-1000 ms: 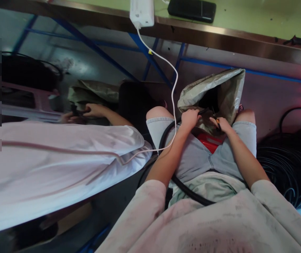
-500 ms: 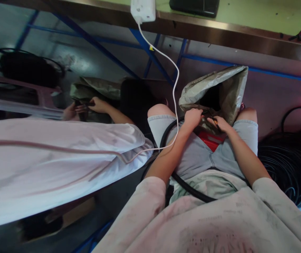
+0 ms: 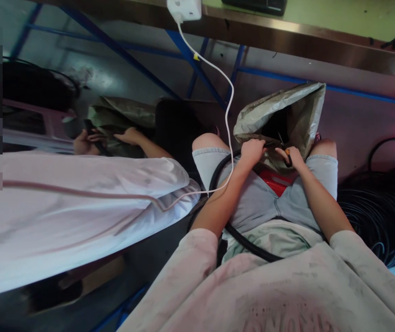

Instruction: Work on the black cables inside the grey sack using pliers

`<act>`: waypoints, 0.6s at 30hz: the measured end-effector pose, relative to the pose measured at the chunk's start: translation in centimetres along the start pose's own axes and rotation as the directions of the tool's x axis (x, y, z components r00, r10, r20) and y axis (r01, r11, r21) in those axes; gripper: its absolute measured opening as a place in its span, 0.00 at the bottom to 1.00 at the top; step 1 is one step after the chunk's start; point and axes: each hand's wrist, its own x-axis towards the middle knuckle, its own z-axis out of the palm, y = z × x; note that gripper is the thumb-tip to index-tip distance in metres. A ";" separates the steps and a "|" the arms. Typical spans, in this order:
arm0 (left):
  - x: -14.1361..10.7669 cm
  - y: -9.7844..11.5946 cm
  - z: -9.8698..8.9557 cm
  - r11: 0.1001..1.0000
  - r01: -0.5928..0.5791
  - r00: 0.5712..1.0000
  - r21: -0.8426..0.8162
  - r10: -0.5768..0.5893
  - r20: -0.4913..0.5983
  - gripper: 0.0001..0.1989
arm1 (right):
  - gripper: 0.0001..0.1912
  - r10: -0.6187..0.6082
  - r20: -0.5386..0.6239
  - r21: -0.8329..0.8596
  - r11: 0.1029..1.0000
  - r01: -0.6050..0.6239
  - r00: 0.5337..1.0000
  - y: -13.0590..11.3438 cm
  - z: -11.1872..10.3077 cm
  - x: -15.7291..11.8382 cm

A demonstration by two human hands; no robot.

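My left hand is closed on a thick black cable, which loops from my waist past my left forearm up to the fingers. In my right hand is a pair of scissors with black and orange handles; the thin blades point up toward the sack's mouth. Both hands are at the near rim of an open woven sack that stands between my knees. The inside of the sack is dark. A red object shows on my lap under the hands.
A white charging cord hangs from a power strip on the green bench and crosses over my left arm. Black cable coils lie at right. Left of me, a co-worker's hands work near another sack.
My right hand has shifted slightly, and the scissors have turned so their blades show against the sack's opening. My left hand keeps its hold. The co-worker's hands have moved.
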 end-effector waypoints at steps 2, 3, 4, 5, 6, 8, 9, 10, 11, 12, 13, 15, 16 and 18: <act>0.0 0.0 -0.1 1.000 0.004 1.000 -0.011 -0.004 0.000 0.15 | 0.30 0.017 -0.002 0.023 1.000 -0.017 1.000 0.1 -0.3 0.0; -0.1 0.1 -0.2 1.000 0.007 1.000 -0.017 -0.007 0.000 0.15 | 0.30 0.016 -0.002 0.029 0.999 -0.016 1.000 0.2 -0.4 0.0; 0.0 0.1 -0.2 1.000 0.016 1.000 -0.025 -0.016 0.001 0.15 | 0.30 0.014 0.001 0.039 0.999 -0.014 1.000 0.2 -0.5 -0.1; 0.0 0.1 -0.3 0.999 0.034 0.999 -0.035 -0.034 0.000 0.15 | 0.29 0.019 0.009 0.053 0.998 -0.019 1.000 0.2 -0.5 -0.2; 0.0 0.1 -0.3 0.997 0.061 0.998 -0.049 -0.061 -0.005 0.16 | 0.29 0.025 0.022 0.071 0.997 -0.026 0.999 0.2 -0.4 -0.3; 0.1 0.2 -0.4 0.989 0.125 0.991 -0.083 -0.127 -0.027 0.17 | 0.27 0.023 0.066 0.098 0.995 -0.030 0.998 0.1 -0.1 -0.5; 0.1 0.2 -0.4 0.983 0.153 0.987 -0.100 -0.158 -0.041 0.17 | 0.27 0.004 0.089 0.099 0.995 -0.013 0.996 0.1 0.1 -0.6; 0.1 0.2 -0.4 0.978 0.174 0.982 -0.114 -0.181 -0.054 0.17 | 0.26 -0.027 0.105 0.088 0.996 0.017 0.994 0.1 0.3 -0.7; 0.1 0.2 -0.5 0.975 0.186 0.979 -0.124 -0.195 -0.064 0.16 | 0.27 -0.065 0.113 0.069 0.996 0.057 0.991 0.1 0.5 -0.8; 0.0 0.3 -0.5 0.973 0.191 0.977 -0.130 -0.202 -0.071 0.15 | 0.27 -0.103 0.120 0.046 0.994 0.099 0.987 0.1 0.8 -0.8; 0.0 0.3 -0.6 0.972 0.195 0.976 -0.134 -0.206 -0.074 0.15 | 0.27 -0.134 0.126 0.023 0.991 0.133 0.983 0.1 1.0 -0.7; -0.1 0.4 -0.8 0.968 0.207 0.973 -0.140 -0.219 -0.077 0.15 | 0.28 -0.162 0.146 -0.013 0.986 0.166 0.976 0.2 1.5 -0.6; -0.2 0.4 -0.9 0.965 0.217 0.970 -0.144 -0.230 -0.078 0.16 | 0.28 -0.166 0.162 -0.025 0.985 0.172 0.973 0.3 1.7 -0.4; -0.3 0.5 -1.1 0.958 0.245 0.963 -0.149 -0.259 -0.078 0.16 | 0.28 -0.170 0.186 -0.042 0.983 0.181 0.968 0.4 2.0 -0.2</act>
